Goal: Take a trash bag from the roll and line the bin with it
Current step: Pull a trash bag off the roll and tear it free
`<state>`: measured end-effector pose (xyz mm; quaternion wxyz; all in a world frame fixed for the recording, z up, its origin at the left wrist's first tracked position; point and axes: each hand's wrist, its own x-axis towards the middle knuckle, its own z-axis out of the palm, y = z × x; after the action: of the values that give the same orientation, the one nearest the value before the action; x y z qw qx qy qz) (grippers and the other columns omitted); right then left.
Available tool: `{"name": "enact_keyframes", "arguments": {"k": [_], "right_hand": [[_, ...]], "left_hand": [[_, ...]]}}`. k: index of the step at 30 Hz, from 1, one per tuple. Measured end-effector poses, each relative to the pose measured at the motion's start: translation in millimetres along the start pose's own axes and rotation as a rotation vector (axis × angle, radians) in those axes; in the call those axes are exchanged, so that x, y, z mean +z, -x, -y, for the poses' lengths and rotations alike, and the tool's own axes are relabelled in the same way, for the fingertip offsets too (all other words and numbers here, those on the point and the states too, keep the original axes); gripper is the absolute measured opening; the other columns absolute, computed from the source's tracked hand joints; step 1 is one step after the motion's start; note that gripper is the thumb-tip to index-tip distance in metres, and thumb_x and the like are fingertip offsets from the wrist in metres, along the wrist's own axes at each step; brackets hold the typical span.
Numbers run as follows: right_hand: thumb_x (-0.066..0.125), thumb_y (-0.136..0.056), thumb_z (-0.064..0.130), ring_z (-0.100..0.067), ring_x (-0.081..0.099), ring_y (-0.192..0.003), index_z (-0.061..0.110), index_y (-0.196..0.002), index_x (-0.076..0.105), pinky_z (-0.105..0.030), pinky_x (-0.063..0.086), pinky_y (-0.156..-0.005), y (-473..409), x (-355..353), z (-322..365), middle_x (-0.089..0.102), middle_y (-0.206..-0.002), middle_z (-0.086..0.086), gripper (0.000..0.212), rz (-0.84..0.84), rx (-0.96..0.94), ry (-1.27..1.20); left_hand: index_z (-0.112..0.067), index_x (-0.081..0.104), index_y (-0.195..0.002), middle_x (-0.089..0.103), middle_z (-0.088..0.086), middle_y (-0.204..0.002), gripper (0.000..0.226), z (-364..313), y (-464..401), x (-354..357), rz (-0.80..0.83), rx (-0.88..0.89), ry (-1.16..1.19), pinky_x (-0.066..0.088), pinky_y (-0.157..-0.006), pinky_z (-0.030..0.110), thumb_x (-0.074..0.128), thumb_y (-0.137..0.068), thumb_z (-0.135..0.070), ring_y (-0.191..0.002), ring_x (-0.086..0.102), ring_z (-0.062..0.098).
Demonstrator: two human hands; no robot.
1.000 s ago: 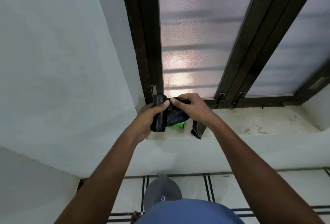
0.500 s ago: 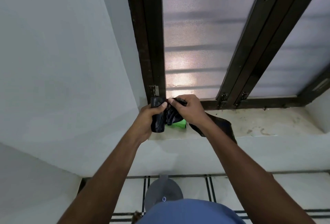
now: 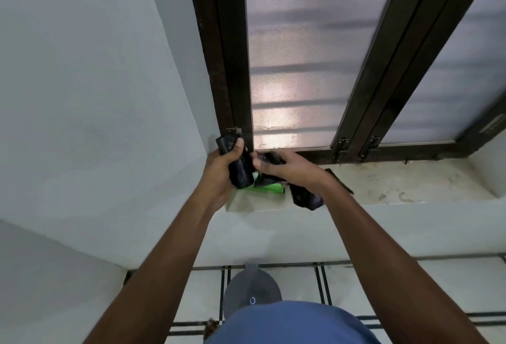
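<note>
Roll [image 3: 238, 166] sits upright in the left hand [image 3: 219, 172], fist wrapped around it, long axis near vertical, above the sill [image 3: 383, 187]. Right hand [image 3: 287, 169] pinches the bag [image 3: 304, 198] just right of the roll, loose end draping down past the wrist. Tear should run sideways, hands pulling apart; bin [image 3: 252, 290] is on the floor below.

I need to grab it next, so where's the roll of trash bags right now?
The roll of trash bags is in the left hand, held above the windowsill, left of the right hand.
</note>
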<state>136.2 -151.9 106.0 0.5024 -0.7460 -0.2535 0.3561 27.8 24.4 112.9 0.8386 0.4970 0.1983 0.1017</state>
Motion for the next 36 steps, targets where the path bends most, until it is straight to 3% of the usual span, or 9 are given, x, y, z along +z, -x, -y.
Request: {"name": "enact_keyframes", "arguments": {"k": [2,4,7,11,15,19,24,33,36], "right_hand": [[0.078,-0.098,0.059,-0.010,0.076,-0.094,0.028,-0.111,0.084,-0.034,0.057,-0.084,3,-6,-5,0.084,-0.098,0.007,0.034,0.062,0.041,0.118],[0.078,-0.099,0.056,-0.011,0.065,-0.082,0.027,-0.096,0.084,-0.032,0.048,-0.074,4,-13,-10,0.078,-0.085,0.006,0.030,0.086,0.073,0.134],[0.076,-0.103,0.049,-0.018,0.060,-0.081,0.021,-0.092,0.080,-0.032,0.049,-0.070,3,-16,-14,0.070,-0.085,0.004,0.030,0.031,0.111,-0.107],[0.067,-0.111,0.037,-0.019,0.058,-0.057,0.014,-0.088,0.061,-0.033,0.052,-0.055,0,-9,-5,0.059,-0.074,-0.002,0.033,0.011,0.205,-0.322],[0.067,-0.108,0.049,-0.010,0.041,-0.053,0.032,-0.070,0.069,-0.029,0.035,-0.057,-5,-2,-10,0.046,-0.061,0.011,0.042,-0.088,0.098,-0.141],[0.063,-0.111,0.048,0.005,0.064,-0.071,0.033,-0.097,0.078,-0.030,0.048,-0.073,-7,11,-17,0.076,-0.079,0.015,0.025,-0.223,-0.156,0.157],[0.063,-0.106,0.047,-0.023,0.068,-0.076,0.018,-0.098,0.072,-0.047,0.058,-0.072,-23,19,-35,0.073,-0.083,-0.002,0.032,-0.399,-0.268,0.451],[0.066,-0.106,0.024,-0.024,0.060,-0.066,0.021,-0.077,0.058,-0.035,0.040,-0.058,-39,46,-36,0.061,-0.071,0.002,0.030,-0.641,-0.237,0.526],[0.064,-0.106,0.016,-0.030,0.066,-0.069,0.014,-0.081,0.071,-0.034,0.043,-0.058,-44,39,-43,0.069,-0.075,-0.005,0.026,-0.684,-0.153,0.607]], "left_hand": [[-0.001,0.065,-0.122,0.074,0.014,-0.098,0.030,-1,0,1,-0.012,-0.014,0.017,0.063,-0.094,0.048,0.069,-0.105,-0.026,-0.100,0.072,0.032],[-0.004,0.061,-0.114,0.065,0.014,-0.093,0.030,-2,0,1,0.012,-0.056,0.055,0.063,-0.082,0.043,0.071,-0.104,-0.031,-0.088,0.067,0.030],[-0.008,0.063,-0.111,0.059,0.007,-0.093,0.024,-1,2,3,0.035,-0.093,0.071,0.058,-0.076,0.040,0.072,-0.103,-0.029,-0.079,0.060,0.025],[-0.010,0.067,-0.107,0.061,0.006,-0.093,0.016,4,4,7,0.065,-0.078,-0.023,0.052,-0.075,0.039,0.071,-0.103,-0.025,-0.071,0.060,0.021],[-0.007,0.066,-0.114,0.063,0.006,-0.090,0.022,5,0,10,0.097,-0.076,-0.054,0.052,-0.070,0.036,0.071,-0.103,-0.026,-0.068,0.059,0.020],[-0.006,0.067,-0.116,0.065,0.006,-0.085,0.025,6,-3,11,0.064,-0.127,-0.075,0.054,-0.062,0.031,0.070,-0.104,-0.028,-0.063,0.057,0.017],[-0.007,0.065,-0.111,0.061,0.005,-0.080,0.021,9,-5,8,0.054,-0.253,-0.003,0.050,-0.058,0.027,0.065,-0.106,-0.028,-0.058,0.053,0.014],[-0.007,0.064,-0.100,0.054,0.004,-0.077,0.014,5,-8,6,-0.013,-0.308,0.097,0.046,-0.052,0.026,0.063,-0.105,-0.020,-0.055,0.048,0.013],[-0.009,0.064,-0.100,0.054,0.003,-0.078,0.014,-1,3,3,0.079,-0.379,0.152,0.042,-0.048,0.023,0.065,-0.103,-0.022,-0.053,0.045,0.011]]}}
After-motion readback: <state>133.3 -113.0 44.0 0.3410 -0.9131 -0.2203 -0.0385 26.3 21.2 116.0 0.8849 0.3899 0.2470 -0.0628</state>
